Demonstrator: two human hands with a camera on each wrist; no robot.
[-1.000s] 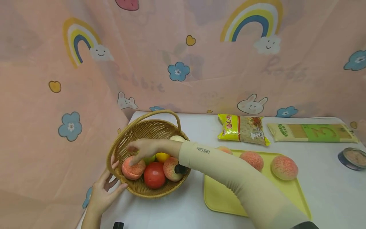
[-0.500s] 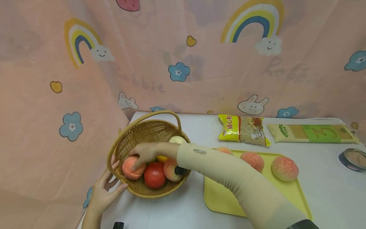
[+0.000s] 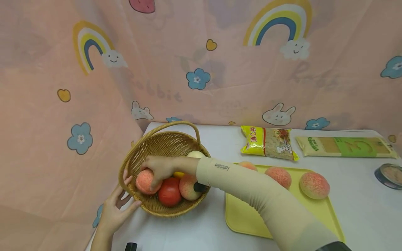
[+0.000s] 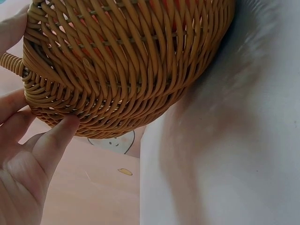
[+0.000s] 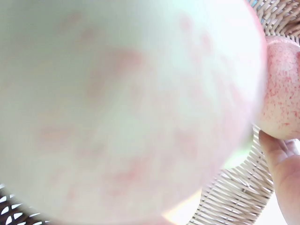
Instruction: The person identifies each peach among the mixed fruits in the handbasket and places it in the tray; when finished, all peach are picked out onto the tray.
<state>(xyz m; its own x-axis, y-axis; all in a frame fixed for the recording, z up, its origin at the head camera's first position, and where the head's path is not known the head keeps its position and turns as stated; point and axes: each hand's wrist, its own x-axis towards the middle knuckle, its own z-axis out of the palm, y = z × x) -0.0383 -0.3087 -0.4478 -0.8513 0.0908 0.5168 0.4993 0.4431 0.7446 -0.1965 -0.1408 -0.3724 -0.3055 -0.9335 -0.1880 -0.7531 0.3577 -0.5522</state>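
Observation:
A pink peach (image 3: 145, 181) lies at the left inside a wicker basket (image 3: 171, 212). My right hand (image 3: 161, 167) reaches in from the right and grips this peach, and its thumb touches the peach (image 5: 281, 89) in the right wrist view. Beside it in the basket are a red tomato-like fruit (image 3: 169, 191), another peach (image 3: 187, 188), a yellow fruit (image 3: 178, 174) and a pale round fruit (image 3: 195, 154). My left hand (image 3: 114, 212) holds the basket's left side near the handle base; its thumb presses the woven wall (image 4: 117, 79) in the left wrist view.
Right of the basket, a yellow tray (image 3: 245, 216) bears several peaches (image 3: 315, 185), partly covered by my right sleeve. Behind it lie a yellow bag of pasta (image 3: 267, 143) and a noodle pack (image 3: 347, 146). A round tin (image 3: 389, 176) stands at the far right.
My right hand has lowered onto the left peach and closed its fingers around it. The peach has shifted slightly. My left hand keeps its place on the basket.

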